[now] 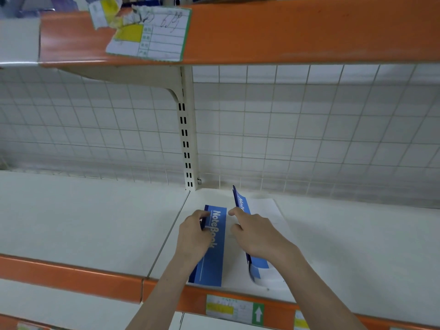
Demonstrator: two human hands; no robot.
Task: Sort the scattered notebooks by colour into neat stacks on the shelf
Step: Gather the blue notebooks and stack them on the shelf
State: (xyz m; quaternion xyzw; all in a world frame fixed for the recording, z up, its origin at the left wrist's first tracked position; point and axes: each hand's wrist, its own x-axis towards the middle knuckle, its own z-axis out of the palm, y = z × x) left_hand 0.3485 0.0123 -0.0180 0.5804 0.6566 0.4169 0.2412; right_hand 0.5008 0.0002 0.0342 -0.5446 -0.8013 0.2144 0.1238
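Note:
A blue notebook point(215, 253) with white "NoteBook" lettering lies flat on the cream shelf point(95, 225), its near end at the front edge. My left hand point(194, 234) grips its left edge, fingers curled over the spine. My right hand point(256, 232) holds a second blue notebook point(241, 203), tilted up on its edge beside the first, with the index finger pointing forward. Under and to the right of it lie white notebooks or sheets point(269, 210).
An orange price rail point(71, 277) with labels runs along the shelf front. Above hangs another orange-fronted shelf point(309, 32) with a paper tag point(152, 36). A wire grid back panel and a slotted upright post point(187, 144) close the rear.

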